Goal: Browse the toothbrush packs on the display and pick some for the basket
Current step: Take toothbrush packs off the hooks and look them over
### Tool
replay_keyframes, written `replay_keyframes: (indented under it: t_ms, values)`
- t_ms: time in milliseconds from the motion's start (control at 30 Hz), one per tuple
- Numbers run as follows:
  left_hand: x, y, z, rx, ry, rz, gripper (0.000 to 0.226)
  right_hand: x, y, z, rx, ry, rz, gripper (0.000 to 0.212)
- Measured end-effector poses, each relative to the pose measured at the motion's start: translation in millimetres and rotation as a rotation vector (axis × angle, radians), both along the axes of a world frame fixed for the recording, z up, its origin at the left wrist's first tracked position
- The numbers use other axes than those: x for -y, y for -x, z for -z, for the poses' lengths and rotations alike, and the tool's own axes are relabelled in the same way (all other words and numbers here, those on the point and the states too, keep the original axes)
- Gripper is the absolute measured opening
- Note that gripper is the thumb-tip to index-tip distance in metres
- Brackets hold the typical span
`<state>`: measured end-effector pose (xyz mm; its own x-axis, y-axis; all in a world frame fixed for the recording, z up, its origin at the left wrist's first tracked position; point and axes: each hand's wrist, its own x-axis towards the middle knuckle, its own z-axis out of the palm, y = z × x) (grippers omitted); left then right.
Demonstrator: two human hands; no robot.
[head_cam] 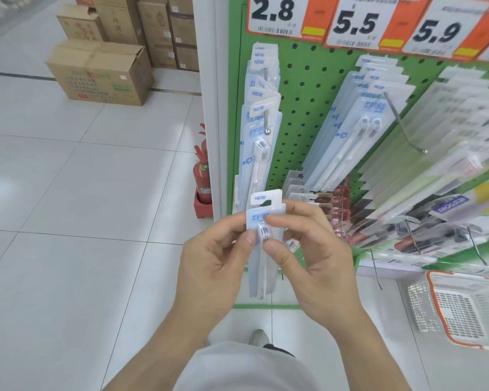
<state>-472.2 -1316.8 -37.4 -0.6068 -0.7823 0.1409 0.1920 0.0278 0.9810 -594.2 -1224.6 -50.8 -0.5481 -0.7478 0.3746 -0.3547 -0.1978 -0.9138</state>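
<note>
A: Toothbrush pack [261, 251] upright before green pegboard [308, 88], pinched by left hand [218, 259] and right hand [308, 249].

B: Noted. Could slip (slick blister, fingertip pinch only); basket [469, 309] well off right.

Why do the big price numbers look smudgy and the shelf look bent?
In the head view, the price tags near the top edge are smeared by blur, while the toothbrush pack pinched by the left hand and right hand is sharper; the wide-angle lens tilts and curves the green pegboard and basket toward the edges.
</note>
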Motion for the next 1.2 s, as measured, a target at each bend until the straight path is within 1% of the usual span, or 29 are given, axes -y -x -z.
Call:
replay_keyframes:
  t_ms: [67,167,233,367,467,567,767,900,1067,1133,1200]
  values:
    - [-0.7,0.8,-5.3,-0.018,0.040,-0.067,0.022,2.3,-3.7,-9.2,0.016,0.056,-0.004,0.038]
    - [-3.6,2.1,-14.7,-0.060,0.107,-0.160,0.017,6.1,-11.7,-26.1,0.065,0.142,0.023,0.059]
    - [-2.6,4.7,-21.1,-0.086,0.151,-0.189,0.020,9.4,-13.9,-35.3,0.025,0.167,0.060,0.064]
    - [5.4,12.2,-34.8,-0.129,0.217,-0.220,0.030,20.0,-9.6,-48.5,-0.068,0.165,0.104,0.060]
    - [7.7,16.3,-43.9,-0.141,0.226,-0.243,0.042,24.7,-7.0,-57.4,-0.111,0.166,0.133,0.057]
    - [11.4,20.4,-45.0,-0.101,0.276,-0.268,0.049,28.6,-5.2,-62.1,-0.127,0.136,0.162,0.055]
    - [18.3,24.8,-37.5,-0.019,0.390,-0.274,0.048,33.0,-2.7,-60.6,-0.120,0.096,0.189,0.053]
    - [24.0,26.9,-33.8,-0.007,0.392,-0.277,0.046,37.8,-0.2,-60.4,-0.132,0.072,0.205,0.052]
    - [34.2,30.4,-39.3,0.008,0.486,-0.377,0.042,44.9,3.3,-60.4,-0.163,0.065,0.239,0.052]
    - [45.6,34.6,-43.6,0.043,0.465,-0.382,0.041,47.1,5.3,-60.6,-0.179,0.047,0.253,0.052]
    - [59.2,41.0,-50.7,0.053,0.427,-0.302,0.041,49.2,7.1,-61.3,-0.206,0.041,0.266,0.052]
